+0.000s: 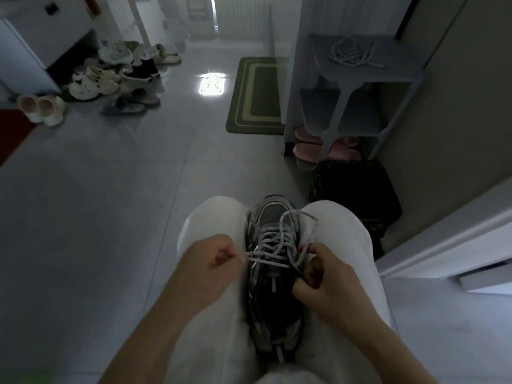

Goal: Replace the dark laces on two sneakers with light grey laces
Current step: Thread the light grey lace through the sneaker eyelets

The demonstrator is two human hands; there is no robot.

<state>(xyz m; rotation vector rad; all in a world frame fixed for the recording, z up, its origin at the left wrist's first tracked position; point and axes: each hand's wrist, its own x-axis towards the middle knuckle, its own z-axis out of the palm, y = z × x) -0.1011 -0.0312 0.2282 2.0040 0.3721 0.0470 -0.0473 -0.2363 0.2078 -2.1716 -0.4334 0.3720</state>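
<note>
A grey and dark sneaker (273, 295) lies wedged between my two knees, toe pointing away from me. A light grey lace (273, 239) crisscrosses its eyelets, and one loop of it arcs over the toe toward the right knee. My left hand (210, 261) pinches one lace end at the sneaker's left side. My right hand (318, 268) grips the other lace strand at the right side of the tongue. A second light lace (350, 52) lies coiled on top of the grey shoe rack (410, 70). No other sneaker of the pair is in view.
The grey rack stands at the right with pink slippers (318, 149) under it and a black bin (357, 195) in front. A green mat (259, 95) lies ahead. Several shoes (110, 76) are piled at the far left beside a white cabinet.
</note>
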